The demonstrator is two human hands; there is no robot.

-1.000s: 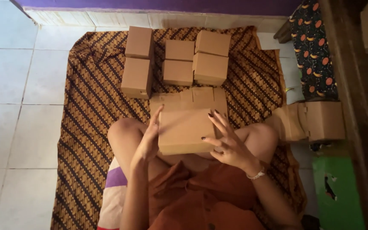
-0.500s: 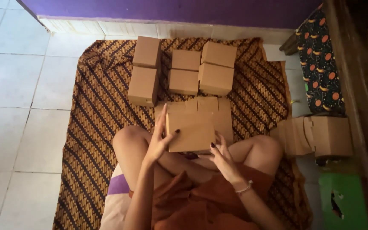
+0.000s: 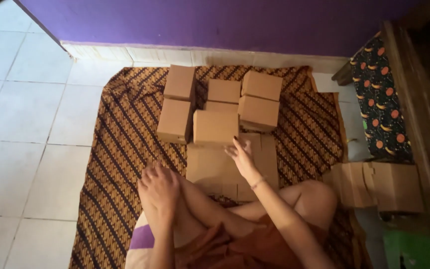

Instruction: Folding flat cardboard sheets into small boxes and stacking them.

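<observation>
White tiled floor (image 3: 31,114) fills the left side, w/ a purple wall (image 3: 215,22) along the top and a pale skirting strip at its foot. On the floor lies a brown-and-gold patterned batik cloth (image 3: 120,149), the person seated cross-legged at its near edge in a rust-orange garment, bare knees out to both sides. At right, a dark wooden furniture edge (image 3: 424,99) runs top to bottom; beside it a black fabric w/ orange fruit print (image 3: 381,99). Lower right: a stack of flat, unfolded brown cardboard blanks (image 3: 379,184) on the floor, well apart from the hands, and a green box-like thing (image 3: 411,249) below it, too dim to tell more. On the cloth near the wall sits a group of closed brown cardboard boxes (image 3: 260,97), six approx., packed touching in three short rows. The nearest small brown cardboard box (image 3: 215,127) stands in front centre, touching the group. Just below it lies a flat brown cardboard sheet w/ slotted flaps (image 3: 210,169), between the boxes and the knees. Right hand (image 3: 241,155) is stretched fwd over that sheet, fingers loosely spread, fingertips just beside the nearest box's lower right corner, gripping nothing; thin bracelet at the wrist. Left hand (image 3: 159,185) rests on the left knee, fingers curled lightly, holding nothing.
</observation>
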